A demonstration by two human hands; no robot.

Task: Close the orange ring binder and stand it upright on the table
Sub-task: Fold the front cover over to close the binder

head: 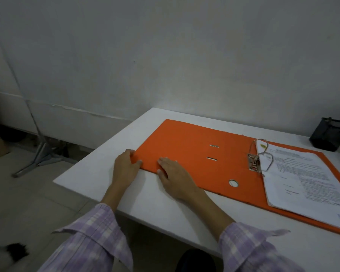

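The orange ring binder (pixel 186 150) lies wide open and flat on the white table (pixel 98 177). Its metal rings (pixel 260 156) stand shut near the middle, holding a stack of printed white pages (pixel 310 179) on the right half. My left hand (pixel 126 165) grips the near left corner of the open front cover, thumb on top and fingers curled over its edge. My right hand (pixel 173 175) rests flat on the same cover just to the right, fingers spread, palm hanging over the cover's near edge.
A black mesh pen holder (pixel 330 136) stands at the back right of the table, close to the wall. The table's left edge drops to a tiled floor, where a metal stand's legs (pixel 37 156) spread out.
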